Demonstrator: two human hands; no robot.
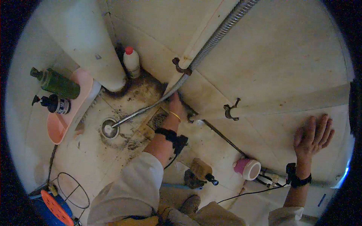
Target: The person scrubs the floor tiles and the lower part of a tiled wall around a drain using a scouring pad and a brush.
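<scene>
My left hand (175,104) reaches down into the dirty corner, beside the floor drain (158,119). Its fingers are hidden behind the metal hose (162,98) and the white pipe, so whether it grips anything does not show. The hose ends in a round shower head (109,128) lying on the stained floor to the left. Against the wall at the right rests my right hand (315,136), flat with fingers spread and holding nothing. Each wrist wears a black strap with a small device and a cable.
A white bottle with red cap (131,62) stands by the thick white column (85,45). The pink shelf (56,130) holds a green bottle (60,83) and a dark pump bottle (56,104). Nearer are an amber pump bottle (200,168), a pink-white tub (247,168) and a wire ring (73,190).
</scene>
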